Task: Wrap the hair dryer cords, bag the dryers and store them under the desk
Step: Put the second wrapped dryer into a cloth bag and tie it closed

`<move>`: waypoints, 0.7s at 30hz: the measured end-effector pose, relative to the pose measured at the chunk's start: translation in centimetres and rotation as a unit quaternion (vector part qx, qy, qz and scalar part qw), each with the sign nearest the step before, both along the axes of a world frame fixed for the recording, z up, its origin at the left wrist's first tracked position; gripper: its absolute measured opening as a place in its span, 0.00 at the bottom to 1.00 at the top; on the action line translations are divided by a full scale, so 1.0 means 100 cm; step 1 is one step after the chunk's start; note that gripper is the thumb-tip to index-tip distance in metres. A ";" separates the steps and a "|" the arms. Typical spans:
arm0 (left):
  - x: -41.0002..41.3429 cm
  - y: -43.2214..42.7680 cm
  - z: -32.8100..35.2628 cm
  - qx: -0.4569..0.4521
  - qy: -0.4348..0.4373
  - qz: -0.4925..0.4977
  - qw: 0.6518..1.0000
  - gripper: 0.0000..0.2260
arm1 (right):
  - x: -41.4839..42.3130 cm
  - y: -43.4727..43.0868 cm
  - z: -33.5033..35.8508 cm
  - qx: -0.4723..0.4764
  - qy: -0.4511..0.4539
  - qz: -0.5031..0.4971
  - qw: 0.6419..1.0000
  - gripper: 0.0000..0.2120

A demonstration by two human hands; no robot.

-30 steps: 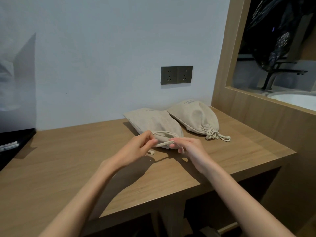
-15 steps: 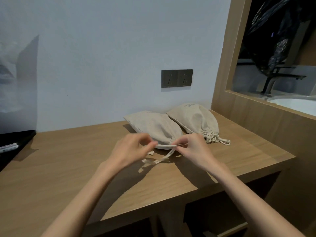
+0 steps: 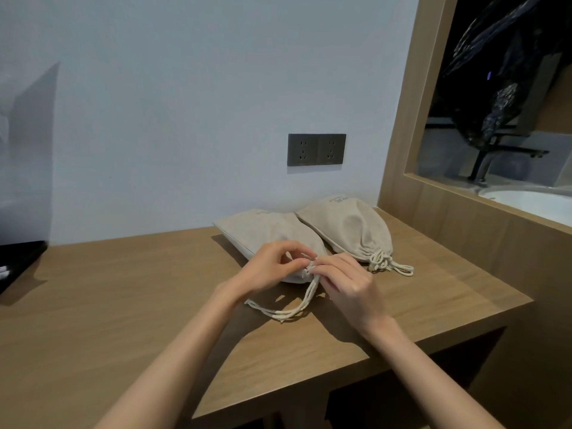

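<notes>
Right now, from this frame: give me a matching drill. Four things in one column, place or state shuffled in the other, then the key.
Things
1. left bag
2. right bag
3. wall socket
4. tap

Place or state
A. dark, on the wall above the desk
B. closed with a drawstring knot, no hand on it
C. past the opening at right, by the white basin
D. mouth pinched by left hand and right hand, loose drawstring trailing on the desk

Pairs: 1-D, 2-B, 3-A, 4-C
</notes>
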State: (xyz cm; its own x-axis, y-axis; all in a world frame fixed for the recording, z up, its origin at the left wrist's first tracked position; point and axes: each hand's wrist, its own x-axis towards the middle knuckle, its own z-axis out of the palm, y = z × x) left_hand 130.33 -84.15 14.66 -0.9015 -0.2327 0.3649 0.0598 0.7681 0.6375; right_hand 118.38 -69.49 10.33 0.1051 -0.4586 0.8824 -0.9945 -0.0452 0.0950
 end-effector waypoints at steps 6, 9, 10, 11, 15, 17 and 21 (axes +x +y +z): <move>0.008 0.000 -0.007 0.028 0.014 -0.006 0.999 0.09 | 0.002 -0.007 -0.012 -0.045 -0.041 0.002 0.998 0.09; 0.008 0.002 -0.010 0.015 0.016 -0.002 1.000 0.09 | 0.002 -0.009 -0.010 -0.076 -0.033 -0.018 0.996 0.11; 0.008 0.003 -0.011 0.009 0.017 -0.002 1.000 0.09 | 0.002 -0.009 -0.010 -0.080 -0.028 -0.022 0.996 0.10; 0.008 0.003 -0.012 0.007 0.019 -0.002 1.000 0.09 | 0.002 -0.009 -0.011 -0.081 -0.024 -0.026 0.996 0.08; 0.009 0.004 -0.019 0.045 0.052 0.014 0.998 0.06 | 0.000 -0.009 -0.012 -0.055 -0.043 -0.028 0.997 0.05; 0.009 0.004 -0.024 0.047 0.059 0.030 0.997 0.05 | -0.001 -0.008 -0.013 -0.032 -0.048 -0.027 0.998 0.07; 0.009 0.005 -0.031 0.015 0.063 0.048 0.997 0.04 | 0.003 -0.009 -0.012 0.030 -0.073 -0.022 0.997 0.15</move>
